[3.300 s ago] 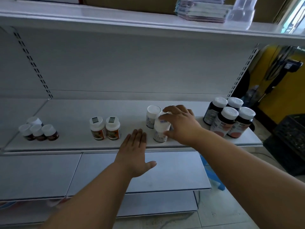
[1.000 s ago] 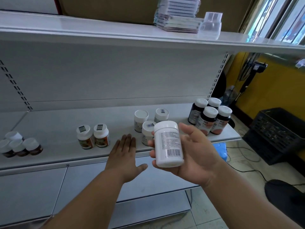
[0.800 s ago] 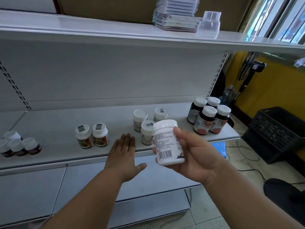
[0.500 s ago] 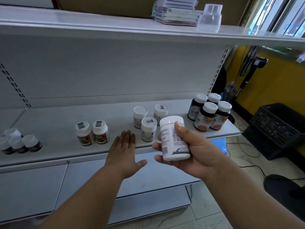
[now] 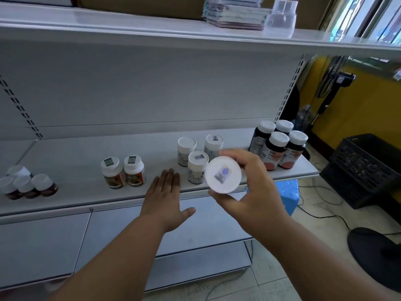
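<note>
Right hand (image 5: 252, 192) grips the white pill bottle (image 5: 224, 181), fingers and thumb curled round its body. It is held in the air just in front of the shelf (image 5: 76, 153), right of the three matching bottles (image 5: 198, 168). Change: half a second ago the bottle stood upright in my grip with the label toward me; now it is tipped so the cap and its small sticker face me. Left hand (image 5: 167, 203) as before: flat, fingers straight and pressed together, thumb out, fingertips at the shelf's front lip, holding nothing. Judgement: label read, cap check under way. The bottle probably returns to the gap at the front right of its group, beside the dark bottles (image 5: 280, 146).
</note>
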The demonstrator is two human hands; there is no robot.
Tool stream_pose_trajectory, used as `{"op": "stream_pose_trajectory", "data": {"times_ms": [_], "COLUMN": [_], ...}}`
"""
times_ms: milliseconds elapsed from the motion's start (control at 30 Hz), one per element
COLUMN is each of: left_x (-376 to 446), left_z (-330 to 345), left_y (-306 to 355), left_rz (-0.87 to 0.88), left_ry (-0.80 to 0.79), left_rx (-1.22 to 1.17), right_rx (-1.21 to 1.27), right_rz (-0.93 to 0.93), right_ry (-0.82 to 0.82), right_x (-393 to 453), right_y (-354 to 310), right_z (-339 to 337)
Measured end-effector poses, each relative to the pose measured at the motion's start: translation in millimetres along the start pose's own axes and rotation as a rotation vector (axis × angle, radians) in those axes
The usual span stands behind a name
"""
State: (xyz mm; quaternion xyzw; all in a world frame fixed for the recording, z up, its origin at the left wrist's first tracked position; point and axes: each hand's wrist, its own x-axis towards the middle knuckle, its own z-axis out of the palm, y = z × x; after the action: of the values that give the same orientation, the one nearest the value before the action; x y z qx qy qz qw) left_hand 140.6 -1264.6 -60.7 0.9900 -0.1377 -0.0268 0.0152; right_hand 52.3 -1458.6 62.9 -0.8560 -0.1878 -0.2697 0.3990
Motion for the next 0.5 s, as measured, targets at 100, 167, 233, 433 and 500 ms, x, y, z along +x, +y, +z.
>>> {"op": "stream_pose_trajectory", "data": {"times_ms": [100, 167, 233, 433, 500], "left_x": [0, 1, 1, -1, -1], "left_z": [1, 1, 1, 0, 0], "left_y": [-1, -1, -2, 0, 0], "left_rz": [0.004, 0.010, 0.012, 0.003, -0.002], "left_ry": [0.002, -0.004, -0.004, 0.001, 0.003], "left_rx": [0.000, -0.002, -0.006, 0.003, 0.008], "right_rx": [-0.129, -0.092, 0.165, 1.001, 1.041], "right_rz": [-0.310, -0.242, 0.131, 1.147, 1.176], "right_ry": [0.097, 0.085, 0.014, -0.292, -0.336], "right_x": [-7, -11, -8, 26, 29], "right_y": [5, 4, -8, -7, 2], "right_z": [5, 6, 6, 0, -2]}}
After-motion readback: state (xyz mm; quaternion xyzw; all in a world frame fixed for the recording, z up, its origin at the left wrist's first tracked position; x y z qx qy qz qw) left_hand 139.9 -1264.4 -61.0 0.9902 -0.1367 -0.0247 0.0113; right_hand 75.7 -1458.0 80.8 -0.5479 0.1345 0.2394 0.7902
